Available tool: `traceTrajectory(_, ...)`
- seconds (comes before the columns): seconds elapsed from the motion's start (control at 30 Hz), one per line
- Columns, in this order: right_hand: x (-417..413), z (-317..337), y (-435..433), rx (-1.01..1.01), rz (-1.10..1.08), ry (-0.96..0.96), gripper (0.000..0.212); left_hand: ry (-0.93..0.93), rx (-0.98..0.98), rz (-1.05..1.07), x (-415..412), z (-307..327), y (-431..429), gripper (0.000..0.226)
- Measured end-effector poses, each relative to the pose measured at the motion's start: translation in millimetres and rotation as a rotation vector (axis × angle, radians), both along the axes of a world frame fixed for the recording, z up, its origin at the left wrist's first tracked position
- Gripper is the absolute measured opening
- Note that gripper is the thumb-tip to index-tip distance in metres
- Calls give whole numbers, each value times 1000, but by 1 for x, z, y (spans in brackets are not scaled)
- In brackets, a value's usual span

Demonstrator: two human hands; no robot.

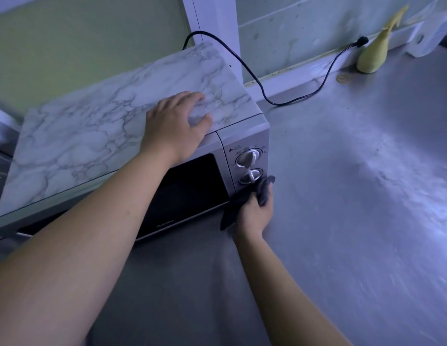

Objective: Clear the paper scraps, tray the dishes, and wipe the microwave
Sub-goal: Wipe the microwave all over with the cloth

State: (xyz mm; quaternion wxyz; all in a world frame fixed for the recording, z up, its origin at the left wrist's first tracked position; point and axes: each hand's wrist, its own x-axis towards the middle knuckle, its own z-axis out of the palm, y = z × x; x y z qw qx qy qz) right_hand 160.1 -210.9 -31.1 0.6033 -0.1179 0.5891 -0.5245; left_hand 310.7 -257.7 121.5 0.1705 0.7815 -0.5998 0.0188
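Holding cloth (pixel 264 193) at microwave (pixel 92 146), right hand (pixel 254 216); left hand (pixel 173 128) atop.

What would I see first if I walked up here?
The microwave with its marble-look top, at the left. A left hand rests flat on that top, while the right hand grips a dark cloth against the front corner by the knobs. Behind, a black cord loops across the grey counter.

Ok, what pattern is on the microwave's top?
White marble with grey veins, clearest in the head view across the microwave top under the left hand.
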Motion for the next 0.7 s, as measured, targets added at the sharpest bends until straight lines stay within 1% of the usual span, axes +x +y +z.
traceTrajectory(0.07, 11, 6, 11, 68, 20, -53, 53, 4, -1, 3, 0, 1, 0, 51)
traceTrajectory(0.1, 16, 10, 20, 91, 64, -77, 53, 6, -1, 4, 1, 1, 1, 51)
traceTrajectory(0.17, 21, 12, 39, 119, 223, -140, 53, 10, 1, 5, 1, 1, 1, 52)
traceTrajectory(0.23, 15, 10, 53, 121, 437, -201, 52, 11, 6, 1, 0, 3, 1, 53)
traceTrajectory(0.3, 0, 9, 63, 21, 700, -234, 52, 16, 7, 1, -1, 3, 2, 54)
traceTrajectory(0.33, -11, 9, 67, -40, 797, -225, 52, 21, 10, 0, -2, 4, 2, 54)
traceTrajectory(0.37, -21, 10, 71, -80, 846, -208, 52, 22, 11, -1, -2, 4, 2, 54)
traceTrajectory(0.43, -45, 14, 76, -96, 850, -179, 52, 27, 9, -1, -3, 5, 3, 53)
traceTrajectory(0.57, -103, 15, 82, -93, 783, -73, 55, 46, 12, -3, -5, 8, 4, 54)
traceTrajectory(0.63, -138, 14, 87, -71, 735, 9, 52, 60, 2, 1, -6, 8, 7, 55)
traceTrajectory(0.7, -171, 13, 92, -55, 672, 47, 46, 59, -15, 3, -8, 10, 9, 54)
